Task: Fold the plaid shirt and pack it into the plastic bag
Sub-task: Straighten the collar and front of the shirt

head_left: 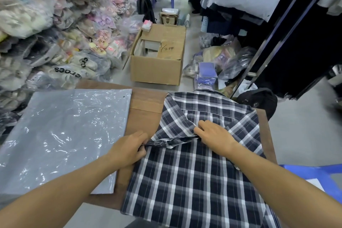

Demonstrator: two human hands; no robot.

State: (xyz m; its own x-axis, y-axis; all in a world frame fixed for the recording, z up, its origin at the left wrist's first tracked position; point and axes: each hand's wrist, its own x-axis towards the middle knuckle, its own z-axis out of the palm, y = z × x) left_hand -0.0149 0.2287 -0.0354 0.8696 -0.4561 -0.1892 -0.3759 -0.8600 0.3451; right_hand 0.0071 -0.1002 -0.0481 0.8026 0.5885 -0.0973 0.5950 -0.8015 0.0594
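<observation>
Plaid shirt (194,168): soft woven cotton, navy/white check, lying flat on right side of the brown wood-grain worktop (146,105), one sleeve folded across the body. Left hand (129,149) closed, pinching the stitched sleeve hem at the shirt's left edge. Right hand (212,133) fingers loosely curled, pressing the folded sleeve down mid-shirt. Plastic bag (63,135): flat, glossy, crinkled grey rectangle, left of shirt, not touching.
</observation>
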